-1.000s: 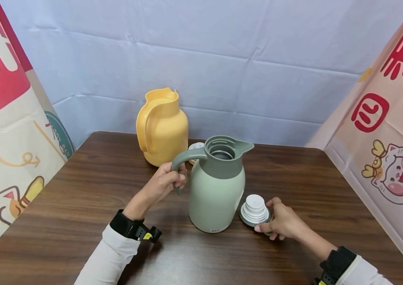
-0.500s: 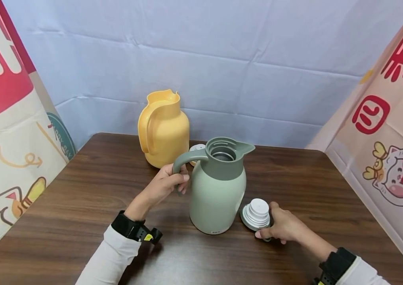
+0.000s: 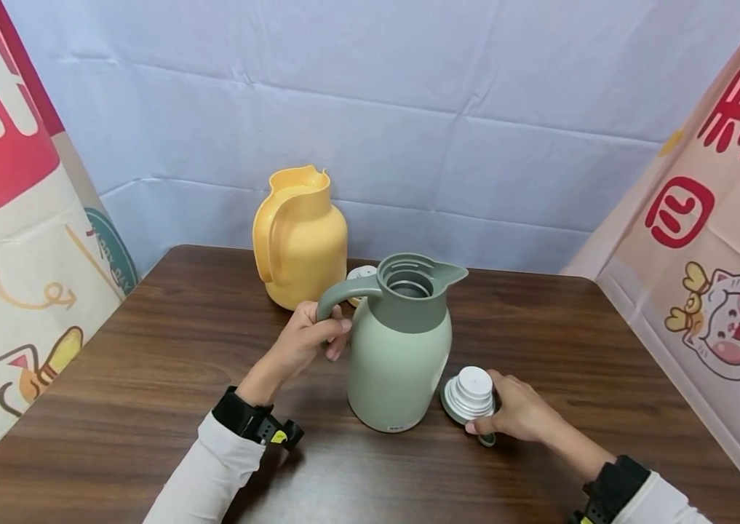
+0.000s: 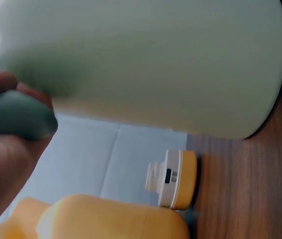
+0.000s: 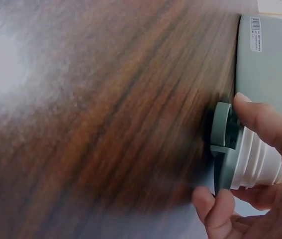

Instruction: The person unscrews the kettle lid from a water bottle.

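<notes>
A light green thermos jug (image 3: 402,364) stands upright on the table, its mouth uncovered and its spout pointing right. My left hand (image 3: 304,338) grips the jug's darker green handle (image 3: 346,288); in the left wrist view the fingers curl round the handle's lower end. To the right of the jug, a green lid with a white stepped stopper (image 3: 471,391) lies upside down, stopper upward. My right hand (image 3: 523,407) pinches the lid's rim from the right. In the right wrist view the thumb is by the lid's green tab (image 5: 221,124) and the other fingers are on the opposite side.
A yellow jug (image 3: 307,240) without a lid stands behind on the left. Beside it, partly hidden by the green jug, is a yellow lid with a white stopper (image 4: 178,179). Cloth backdrops (image 3: 409,131) hang behind and beside the brown wooden table (image 3: 147,364).
My right hand has closed its fingers more tightly about the lid, which has shifted and turned slightly. The left hand keeps its grip on the handle, and the jug has stayed in place.
</notes>
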{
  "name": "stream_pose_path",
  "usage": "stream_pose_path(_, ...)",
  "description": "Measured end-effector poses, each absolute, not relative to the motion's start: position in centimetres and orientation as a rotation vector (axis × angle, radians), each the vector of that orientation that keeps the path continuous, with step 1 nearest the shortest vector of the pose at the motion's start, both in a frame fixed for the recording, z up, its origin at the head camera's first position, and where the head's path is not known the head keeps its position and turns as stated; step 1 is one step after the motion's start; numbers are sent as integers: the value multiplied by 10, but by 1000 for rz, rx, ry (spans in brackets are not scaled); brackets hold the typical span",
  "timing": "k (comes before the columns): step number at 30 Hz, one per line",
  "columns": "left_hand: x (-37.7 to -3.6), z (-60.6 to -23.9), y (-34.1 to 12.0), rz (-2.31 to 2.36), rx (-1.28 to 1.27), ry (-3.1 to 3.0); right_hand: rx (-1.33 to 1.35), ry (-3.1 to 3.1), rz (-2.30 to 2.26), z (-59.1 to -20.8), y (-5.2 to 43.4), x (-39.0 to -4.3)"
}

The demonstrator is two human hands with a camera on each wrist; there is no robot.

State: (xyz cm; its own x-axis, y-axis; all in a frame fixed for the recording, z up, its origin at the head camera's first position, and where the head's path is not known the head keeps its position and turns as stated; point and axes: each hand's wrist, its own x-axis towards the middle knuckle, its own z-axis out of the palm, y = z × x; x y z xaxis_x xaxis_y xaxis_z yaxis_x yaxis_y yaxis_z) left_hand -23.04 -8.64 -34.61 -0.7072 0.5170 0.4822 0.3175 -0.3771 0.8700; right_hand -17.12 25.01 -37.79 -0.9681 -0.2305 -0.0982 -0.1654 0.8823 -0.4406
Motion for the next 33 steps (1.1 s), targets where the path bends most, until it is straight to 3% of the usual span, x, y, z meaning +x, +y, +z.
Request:
stream_pose_path(6, -224, -347, -63, 2521, 1067, 1899, -218, 2893, -695, -376, 256, -178)
stream_pose_path(15, -226, -349, -10, 2712, 641, 2478, -90, 2886, -656, -372, 279, -201)
stream_pose_path(33, -288, -346, 67, 2679, 207, 2926, 189, 2789, -800, -369, 292, -272)
